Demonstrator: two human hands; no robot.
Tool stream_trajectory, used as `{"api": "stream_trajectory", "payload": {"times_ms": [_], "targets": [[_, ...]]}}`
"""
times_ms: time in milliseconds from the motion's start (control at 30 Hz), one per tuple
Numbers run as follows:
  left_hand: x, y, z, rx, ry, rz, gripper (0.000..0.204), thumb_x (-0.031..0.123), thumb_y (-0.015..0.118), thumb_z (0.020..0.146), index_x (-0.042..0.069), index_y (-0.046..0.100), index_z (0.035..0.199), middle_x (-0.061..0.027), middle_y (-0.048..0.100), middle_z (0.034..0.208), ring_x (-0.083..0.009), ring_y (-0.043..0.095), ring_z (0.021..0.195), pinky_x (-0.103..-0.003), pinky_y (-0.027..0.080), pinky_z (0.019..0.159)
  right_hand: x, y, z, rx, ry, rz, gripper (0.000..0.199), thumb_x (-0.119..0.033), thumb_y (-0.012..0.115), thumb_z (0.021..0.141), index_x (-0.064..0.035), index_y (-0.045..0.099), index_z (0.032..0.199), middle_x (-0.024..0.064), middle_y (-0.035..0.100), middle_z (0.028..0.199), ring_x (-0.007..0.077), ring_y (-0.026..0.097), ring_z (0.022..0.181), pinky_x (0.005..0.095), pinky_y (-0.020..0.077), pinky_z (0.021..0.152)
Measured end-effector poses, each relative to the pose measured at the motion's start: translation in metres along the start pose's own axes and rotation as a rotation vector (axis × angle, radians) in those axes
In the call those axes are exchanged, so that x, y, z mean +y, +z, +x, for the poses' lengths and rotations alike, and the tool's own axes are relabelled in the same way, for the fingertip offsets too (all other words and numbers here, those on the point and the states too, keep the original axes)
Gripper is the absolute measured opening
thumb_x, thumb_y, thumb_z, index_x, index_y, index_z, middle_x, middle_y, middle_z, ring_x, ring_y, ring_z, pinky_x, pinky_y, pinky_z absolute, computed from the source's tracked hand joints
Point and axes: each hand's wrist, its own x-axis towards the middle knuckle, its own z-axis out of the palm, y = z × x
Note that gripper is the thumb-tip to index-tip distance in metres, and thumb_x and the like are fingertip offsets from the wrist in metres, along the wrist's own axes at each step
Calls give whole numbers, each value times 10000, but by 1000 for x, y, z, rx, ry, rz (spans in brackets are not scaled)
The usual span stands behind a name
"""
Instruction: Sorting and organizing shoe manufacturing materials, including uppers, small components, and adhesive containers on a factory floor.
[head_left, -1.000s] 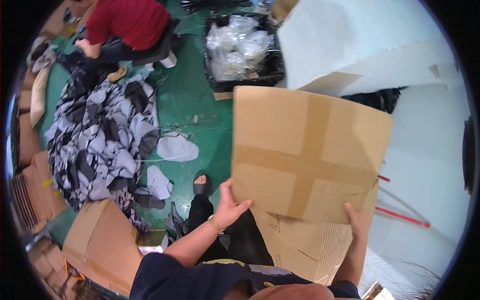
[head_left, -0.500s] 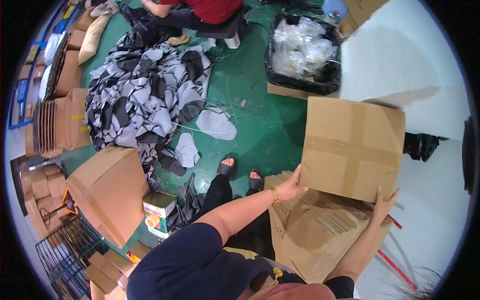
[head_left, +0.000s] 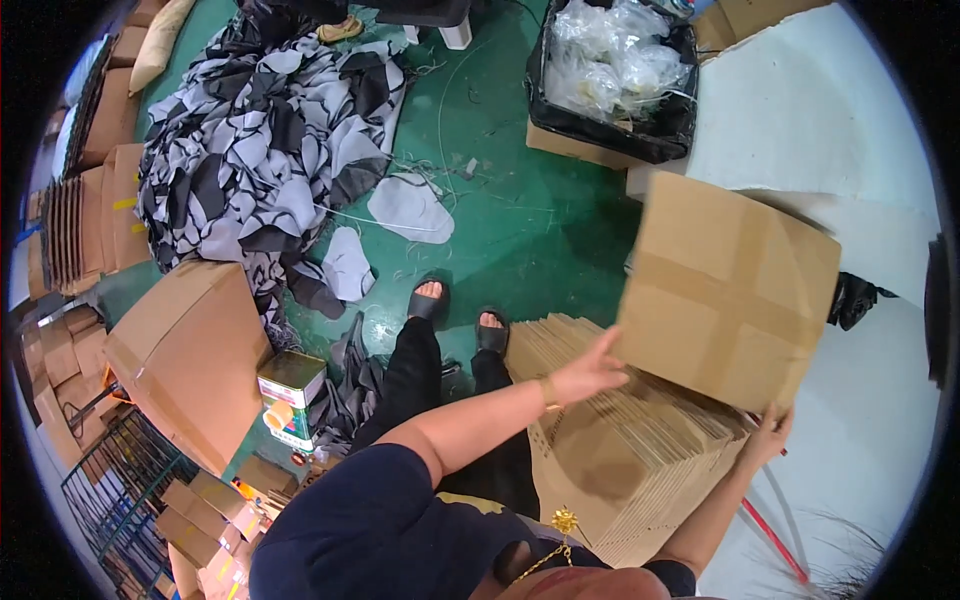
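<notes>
Right then: taped cardboard box [head_left: 728, 292], folded up w/ tape strips crossing its face, was held up at right, just above a stack of flattened cartons [head_left: 620, 440] standing on edge. Left hand [head_left: 588, 368] lay flat against box's near-left edge, fingers spread; right hand [head_left: 768, 436] gripped its near-right corner from below. Sandalled feet [head_left: 458, 312] stood on green floor [head_left: 520, 220] left of stack. Far left, heap of black-grey-white fabric [head_left: 260, 150]; far right, black bin of clear plastic bags [head_left: 615, 75]. Near left, another big brown carton [head_left: 185, 355] & a small tin [head_left: 290, 385].
</notes>
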Motion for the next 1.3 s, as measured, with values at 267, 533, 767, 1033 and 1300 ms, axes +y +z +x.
{"api": "stream_trajectory", "payload": {"times_ms": [267, 533, 767, 1033, 1300], "targets": [[2, 4, 50, 24, 166, 723, 562, 123, 549, 799, 52, 307, 1301, -174, 423, 1254, -291, 429, 1143, -353, 350, 951, -1, 26, -28, -268, -198, 52, 384, -154, 546, 845, -21, 459, 1195, 85, 526, 1092, 162, 514, 935, 279, 419, 807], [54, -182, -304, 989, -532, 1105, 418, 280, 531, 722, 16, 561, 1045, -230, 529, 1111, -341, 527, 1026, -422, 409, 877, -19, 78, -196, -1376, -18, 134, 406, -66, 549, 810, -45, 430, 1198, 17, 553, 832, 103, 526, 773, 224, 451, 689], [-58, -116, -503, 1084, -708, 815, 334, 205, 478, 729, 31, 590, 992, -182, 601, 943, -353, 609, 770, -432, 497, 670, -136, 113, -180, -1822, -552, -313, 397, -51, 551, 794, -48, 453, 1178, 14, 556, 839, 96, 525, 785, 222, 448, 702], [-138, 29, -487, 1214, -324, -33, 794, 661, 399, 752, -33, 519, 1121, -191, 560, 1069, -293, 555, 965, -344, 450, 797, -260, 192, -232, -1917, -1001, -633, 390, -49, 548, 793, -48, 458, 1172, 16, 558, 849, 96, 526, 790, 221, 446, 708], [-152, 5, -499, 1866, 331, 178, 440, 203, 549, 774, 135, 477, 1203, -212, 498, 1115, -354, 472, 1038, -399, 388, 899, -319, 255, -323, -1877, -1270, -792, 384, -48, 545, 791, -47, 463, 1166, 19, 560, 860, 97, 527, 795, 220, 443, 713]]}}
